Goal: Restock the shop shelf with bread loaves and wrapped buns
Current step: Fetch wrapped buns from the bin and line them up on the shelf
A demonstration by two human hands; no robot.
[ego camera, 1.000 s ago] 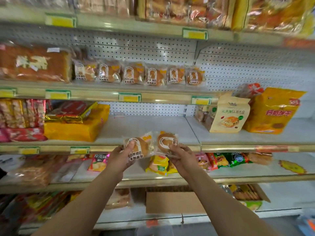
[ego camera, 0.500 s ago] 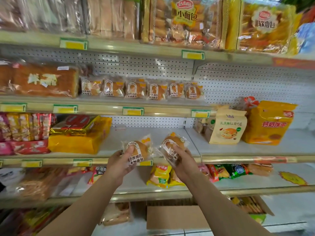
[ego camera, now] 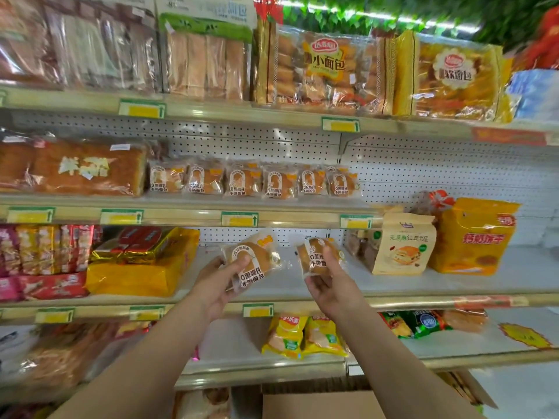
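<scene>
While each wrapped bun is gripped, left hand (ego camera: 217,282) on one (ego camera: 252,261), right hand (ego camera: 329,285) on another (ego camera: 317,257), both are raised mid-frame, probably for the bun row (ego camera: 254,182) above.

arms: two forearms, bare all the way to the lower edge of the view
sleeves: none showing
left hand (ego camera: 216,287): no glove, ring or watch
right hand (ego camera: 331,285): no glove, wrist without band or watch
</scene>
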